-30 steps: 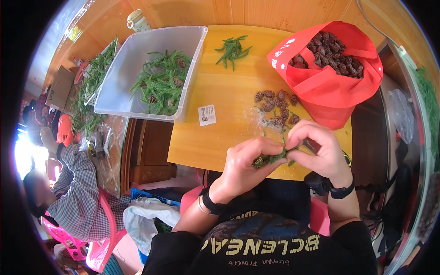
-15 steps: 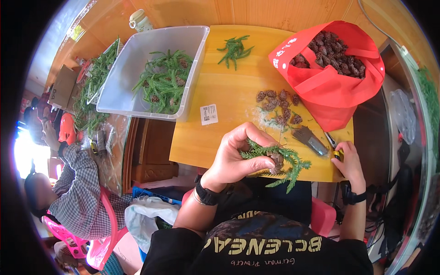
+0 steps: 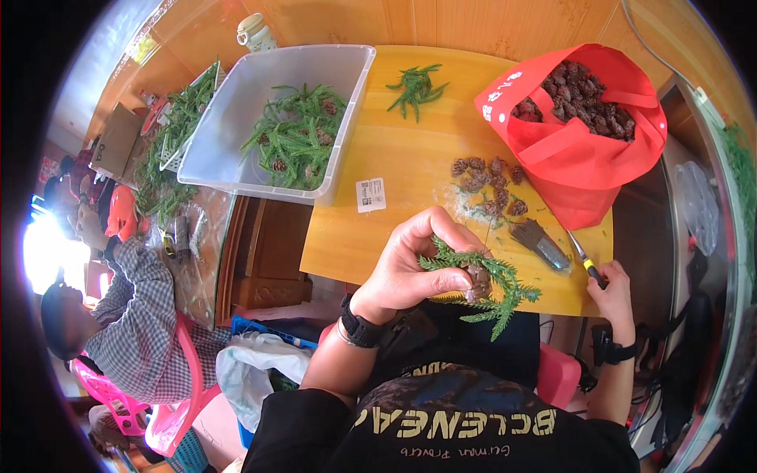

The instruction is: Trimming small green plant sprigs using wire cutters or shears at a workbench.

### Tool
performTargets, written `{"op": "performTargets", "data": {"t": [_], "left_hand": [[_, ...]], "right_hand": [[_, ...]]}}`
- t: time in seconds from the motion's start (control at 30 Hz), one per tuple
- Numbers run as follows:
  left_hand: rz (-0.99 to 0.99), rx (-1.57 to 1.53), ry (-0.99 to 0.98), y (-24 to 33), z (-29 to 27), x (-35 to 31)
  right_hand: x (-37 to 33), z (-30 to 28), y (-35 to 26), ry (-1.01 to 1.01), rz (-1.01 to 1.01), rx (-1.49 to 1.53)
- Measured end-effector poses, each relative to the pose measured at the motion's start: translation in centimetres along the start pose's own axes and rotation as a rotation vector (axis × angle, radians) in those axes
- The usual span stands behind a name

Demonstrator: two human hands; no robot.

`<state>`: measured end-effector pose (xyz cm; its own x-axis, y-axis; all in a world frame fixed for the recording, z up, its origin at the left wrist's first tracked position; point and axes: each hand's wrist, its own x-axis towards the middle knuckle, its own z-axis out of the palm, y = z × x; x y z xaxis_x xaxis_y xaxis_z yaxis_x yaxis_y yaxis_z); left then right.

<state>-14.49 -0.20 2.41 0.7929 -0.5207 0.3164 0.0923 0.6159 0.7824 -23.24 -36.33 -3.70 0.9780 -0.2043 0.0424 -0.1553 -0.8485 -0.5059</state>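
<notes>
My left hand [image 3: 418, 264] is closed, pinching a brown pine cone [image 3: 478, 282] together with a green artificial pine sprig [image 3: 505, 296] above the table's near edge. A thin wire stands up from the cone. At the table's right front corner, my right hand [image 3: 613, 293] has its fingers curled at the black handle end of yellow-and-black pliers [image 3: 587, 264], whose metal tip points away from me. Left of the pliers lies a flat brush [image 3: 540, 246] with dark bristles. Several loose pine cones [image 3: 497, 185] are grouped behind it, beside white crumbs.
A red bag [image 3: 583, 158] full of pine cones stands at the back right. At the left, a clear plastic bin [image 3: 347, 130] holds green sprigs with cones. One sprig [image 3: 416, 91] and a white label [image 3: 371, 195] lie on the yellow table [image 3: 339, 244]. Someone in a checked shirt [image 3: 138, 323] sits left.
My right hand has slid back toward the handle end of the pliers, so more of the yellow grip shows. The left hand keeps its hold. The whole view has shifted slightly.
</notes>
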Motion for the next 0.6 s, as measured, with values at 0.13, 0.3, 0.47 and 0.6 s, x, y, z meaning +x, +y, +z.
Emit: {"op": "performTargets", "data": {"t": [0.13,0.3,0.47,0.6], "left_hand": [[-0.007,-0.045,-0.037,0.0,-0.5,0.0],[-0.012,-0.035,-0.017,-0.2,-0.8,-0.1],[-0.015,-0.062,-0.058,-0.4,-0.9,0.3],[-0.105,-0.165,-0.137,-0.8,-0.5,0.5]], "right_hand": [[0.2,-0.3,-0.8,-0.105,0.112,-0.094],[0.2,-1.2,-1.3,-0.225,0.206,-0.061],[-1.8,-4.7,-1.6,-0.347,0.239,0.254],[-1.8,-7.4,-8.2,-0.274,-0.008,0.383]]}}
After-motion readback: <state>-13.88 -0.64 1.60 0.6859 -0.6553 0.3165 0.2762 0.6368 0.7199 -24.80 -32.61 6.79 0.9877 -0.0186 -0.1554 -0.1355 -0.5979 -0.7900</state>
